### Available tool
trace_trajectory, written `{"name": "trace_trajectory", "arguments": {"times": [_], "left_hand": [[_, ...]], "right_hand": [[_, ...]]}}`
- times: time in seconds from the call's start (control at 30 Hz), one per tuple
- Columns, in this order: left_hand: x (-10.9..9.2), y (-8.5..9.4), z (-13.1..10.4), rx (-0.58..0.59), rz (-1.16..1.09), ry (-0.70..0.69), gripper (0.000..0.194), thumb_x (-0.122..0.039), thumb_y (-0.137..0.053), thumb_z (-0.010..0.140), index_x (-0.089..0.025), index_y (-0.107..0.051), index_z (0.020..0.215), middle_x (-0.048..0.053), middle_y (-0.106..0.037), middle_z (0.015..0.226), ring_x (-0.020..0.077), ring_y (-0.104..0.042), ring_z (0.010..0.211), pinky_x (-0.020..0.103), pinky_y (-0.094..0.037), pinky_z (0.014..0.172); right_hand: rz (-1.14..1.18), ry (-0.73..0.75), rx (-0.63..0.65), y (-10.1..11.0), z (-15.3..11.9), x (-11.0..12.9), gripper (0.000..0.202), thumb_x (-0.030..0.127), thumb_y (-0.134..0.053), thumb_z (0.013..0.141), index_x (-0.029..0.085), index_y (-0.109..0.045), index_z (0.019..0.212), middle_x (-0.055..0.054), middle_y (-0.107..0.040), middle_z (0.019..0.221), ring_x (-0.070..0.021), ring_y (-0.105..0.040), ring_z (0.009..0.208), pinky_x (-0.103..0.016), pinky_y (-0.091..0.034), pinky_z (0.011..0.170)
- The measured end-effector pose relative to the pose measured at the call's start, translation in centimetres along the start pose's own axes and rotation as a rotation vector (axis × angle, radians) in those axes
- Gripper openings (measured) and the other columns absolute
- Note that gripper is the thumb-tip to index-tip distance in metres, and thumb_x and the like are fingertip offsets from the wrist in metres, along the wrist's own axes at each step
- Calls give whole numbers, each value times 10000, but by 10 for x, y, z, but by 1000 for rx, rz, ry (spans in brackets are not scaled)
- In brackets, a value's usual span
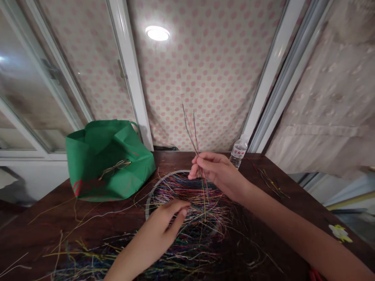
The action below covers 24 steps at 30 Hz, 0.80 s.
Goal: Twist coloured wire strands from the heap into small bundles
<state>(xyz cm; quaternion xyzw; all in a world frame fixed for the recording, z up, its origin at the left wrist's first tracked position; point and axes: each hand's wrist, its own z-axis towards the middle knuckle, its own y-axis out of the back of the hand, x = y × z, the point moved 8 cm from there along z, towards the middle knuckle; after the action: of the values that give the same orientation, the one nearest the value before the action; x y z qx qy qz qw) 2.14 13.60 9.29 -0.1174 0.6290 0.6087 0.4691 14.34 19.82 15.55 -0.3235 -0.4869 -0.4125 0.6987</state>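
My right hand (213, 169) is closed in a pinch around a few thin coloured wires (191, 134). They fan out above the fingers, and their lower ends hang beneath the hand. Under both hands sits a round tray with a pale rim (149, 197), filled with many loose multicoloured wires (187, 191). My left hand (164, 222) is low over the tray's near side, its thumb and forefinger tips brought together at the wires. Whether a wire is caught between those tips cannot be made out.
A green cloth bag (108, 136) with some wires lying in it stands at the back left. At the back right is a water bottle (238, 152), with a few loose wires (271, 181) nearby. More wires (88, 261) spread across the front of the dark table (117, 222).
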Motion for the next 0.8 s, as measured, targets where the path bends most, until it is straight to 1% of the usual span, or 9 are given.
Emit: {"name": "trace_trajectory", "arguments": {"times": [0.07,0.13,0.2,0.27,0.37,0.43,0.53,0.6,0.8], "left_hand": [[-2,1,2,-50,-174,33,333,-347,-368,963,-179,-653,994,43,-698,988,188,-628,980,328,-449,945],[-6,-10,1,-3,-423,58,368,-339,-357,964,-132,-654,900,71,-699,921,194,-646,914,328,-478,899],[-10,-28,-5,100,-685,81,369,-331,-351,962,-98,-634,996,98,-699,921,208,-662,882,354,-502,869],[-13,-44,-13,175,-826,120,373,-337,-371,957,-102,-572,1165,102,-701,960,220,-662,919,386,-497,897],[-12,-58,-22,192,-780,189,364,-392,-433,937,-173,-564,1197,79,-678,1085,221,-607,1051,389,-442,986],[-16,-65,-24,214,-795,196,349,-416,-443,932,-184,-569,1158,77,-662,1112,215,-610,1032,376,-458,961],[-28,-74,-21,278,-948,168,310,-385,-424,946,-149,-509,1128,100,-664,1020,179,-658,820,335,-513,808],[-32,-79,-20,296,-978,179,257,-354,-404,959,-145,-464,1095,90,-657,945,136,-644,676,289,-503,695],[-23,-85,-26,207,-847,257,198,-392,-314,975,-197,-347,986,-3,-573,767,55,-451,458,213,-394,466]], "right_hand": [[58,-55,-19,-10,-22,-4,97,297,-578,859,228,-639,828,-10,-699,742,-159,-668,736,-361,-512,762],[94,-90,-68,-15,-43,-11,74,302,-614,840,246,-655,814,-5,-708,731,-163,-658,737,-359,-499,765],[109,-103,-144,-16,-63,-20,69,319,-634,827,261,-664,805,3,-708,718,-162,-642,708,-349,-499,737],[137,-126,-226,-14,-80,-31,76,338,-645,819,266,-669,812,0,-706,724,-165,-635,681,-338,-506,688],[169,-161,-309,-12,-100,-43,102,359,-660,803,259,-672,789,-18,-701,765,-164,-620,651,-317,-507,631],[131,-162,-344,-11,-109,-45,117,364,-664,795,251,-669,764,-22,-682,771,-153,-590,631,-288,-487,576],[8,-177,-386,-7,-115,-43,153,357,-634,817,224,-641,742,-17,-619,774,-136,-537,646,-247,-427,523],[-71,-175,-382,-5,-114,-39,195,328,-606,841,197,-600,696,-8,-564,759,-123,-500,666,-238,-406,554],[-225,-217,-345,-3,-113,-39,214,278,-563,864,176,-554,677,20,-519,676,-106,-458,637,-237,-385,602]]}}
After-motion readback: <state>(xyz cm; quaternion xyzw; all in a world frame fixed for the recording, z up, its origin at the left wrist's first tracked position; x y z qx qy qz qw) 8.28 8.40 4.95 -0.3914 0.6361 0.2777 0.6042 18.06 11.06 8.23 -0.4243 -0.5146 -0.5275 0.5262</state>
